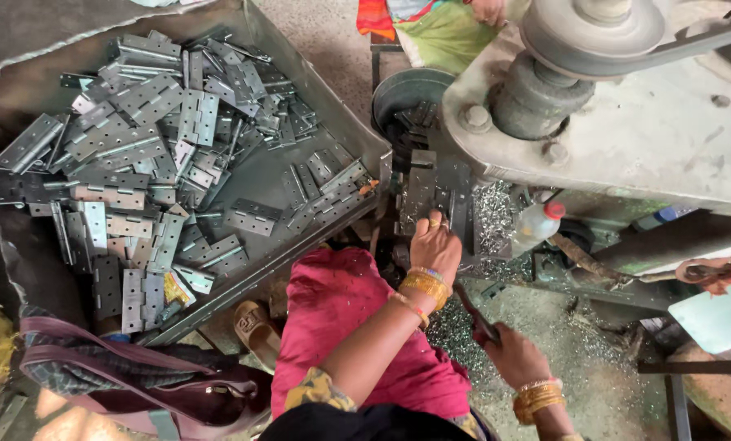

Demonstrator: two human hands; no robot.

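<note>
The left hand, wrist bent down, presses its fingers together on 1 dark hinge piece standing in the press bed, while the right hand fists around 1 lever handle below, beside the tray's near corner, heaped with uncountable hinges.

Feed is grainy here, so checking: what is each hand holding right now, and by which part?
The right hand grips a dark lever handle at its lower end. The left hand rests at the press bed, fingers on a metal piece; the exact hold cannot be told.
</note>
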